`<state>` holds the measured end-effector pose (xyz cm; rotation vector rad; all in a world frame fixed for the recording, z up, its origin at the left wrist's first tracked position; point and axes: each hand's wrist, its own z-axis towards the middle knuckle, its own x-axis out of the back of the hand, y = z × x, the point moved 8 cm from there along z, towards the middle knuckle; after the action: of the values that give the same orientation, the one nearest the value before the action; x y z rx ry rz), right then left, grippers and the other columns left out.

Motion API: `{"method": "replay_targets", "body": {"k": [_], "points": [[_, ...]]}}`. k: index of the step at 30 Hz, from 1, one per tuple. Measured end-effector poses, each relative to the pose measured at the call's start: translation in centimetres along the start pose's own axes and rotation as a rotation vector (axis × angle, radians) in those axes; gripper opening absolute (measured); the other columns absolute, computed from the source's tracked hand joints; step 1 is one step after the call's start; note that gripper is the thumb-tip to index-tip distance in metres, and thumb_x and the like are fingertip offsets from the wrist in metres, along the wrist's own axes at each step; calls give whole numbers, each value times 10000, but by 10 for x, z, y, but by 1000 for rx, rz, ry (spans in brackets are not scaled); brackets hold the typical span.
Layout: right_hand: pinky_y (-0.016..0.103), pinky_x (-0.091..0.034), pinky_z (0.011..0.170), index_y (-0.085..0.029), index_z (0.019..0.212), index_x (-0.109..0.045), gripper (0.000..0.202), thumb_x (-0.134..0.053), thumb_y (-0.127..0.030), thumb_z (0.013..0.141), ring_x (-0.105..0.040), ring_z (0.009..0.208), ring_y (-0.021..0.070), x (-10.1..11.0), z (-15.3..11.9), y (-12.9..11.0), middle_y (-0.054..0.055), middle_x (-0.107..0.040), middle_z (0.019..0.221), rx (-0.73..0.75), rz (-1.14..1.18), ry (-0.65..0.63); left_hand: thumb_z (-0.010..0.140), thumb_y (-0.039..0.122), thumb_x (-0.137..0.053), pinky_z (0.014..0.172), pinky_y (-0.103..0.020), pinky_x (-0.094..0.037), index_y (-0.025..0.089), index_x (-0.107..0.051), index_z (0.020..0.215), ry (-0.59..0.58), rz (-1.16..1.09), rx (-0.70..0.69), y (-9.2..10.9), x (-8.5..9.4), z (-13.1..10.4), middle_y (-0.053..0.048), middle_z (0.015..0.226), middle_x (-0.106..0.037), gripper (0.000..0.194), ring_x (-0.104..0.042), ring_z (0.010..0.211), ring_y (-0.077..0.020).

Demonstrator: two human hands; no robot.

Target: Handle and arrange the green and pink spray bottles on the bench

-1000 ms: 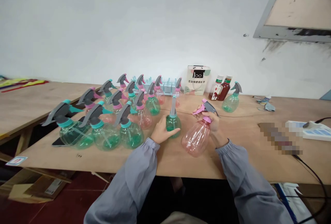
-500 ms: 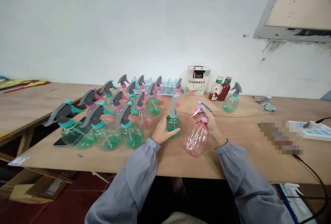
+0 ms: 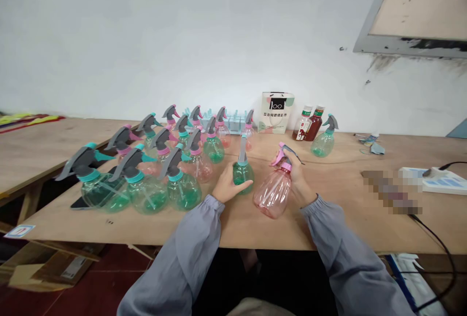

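Note:
My left hand [image 3: 229, 184] is wrapped round the lower part of a green spray bottle [image 3: 242, 172], which stands upright on the wooden table with its grey head up. To the right, my right hand [image 3: 298, 180] grips a pink spray bottle [image 3: 273, 192] by its neck and pink-and-grey head, and the bottle leans, its base toward the lower left. Left of both hands stand several green spray bottles [image 3: 184, 190] and pink ones [image 3: 201, 166], with grey heads, grouped in rows.
Behind are a paper bag [image 3: 276, 113], two red-brown bottles [image 3: 314, 124] and a green spray bottle [image 3: 323, 143]. A power strip [image 3: 438, 180] and cable [image 3: 438, 243] lie right. The table's front edge [image 3: 270, 248] is near my forearms.
The camera view has shifted slightly. The pink bottle in my right hand is tilted a little more. Both hands keep their hold.

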<state>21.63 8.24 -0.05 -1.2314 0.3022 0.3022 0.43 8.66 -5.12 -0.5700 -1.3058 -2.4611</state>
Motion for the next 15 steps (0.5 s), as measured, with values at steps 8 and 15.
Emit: {"method": "replay_targets", "body": {"k": [8, 15], "points": [[228, -461, 479, -236, 739, -663, 362, -770, -576, 676, -691, 647, 169, -4, -9, -1, 6, -723, 687, -70, -89, 13, 714, 476, -799, 1062, -511, -452, 206, -458, 1269, -3, -24, -23, 0, -1, 0, -134, 1265, -621, 705, -594, 1230, -324], [249, -509, 531, -242, 658, -651, 330, -740, -556, 707, -671, 620, 160, 28, 2, -25, 1, -714, 666, 110, -176, 167, 714, 450, -802, 1065, -506, -458, 204, -467, 1268, 17, -23, -44, 0, -1, 0, -136, 1266, -616, 693, -595, 1233, -318]]}}
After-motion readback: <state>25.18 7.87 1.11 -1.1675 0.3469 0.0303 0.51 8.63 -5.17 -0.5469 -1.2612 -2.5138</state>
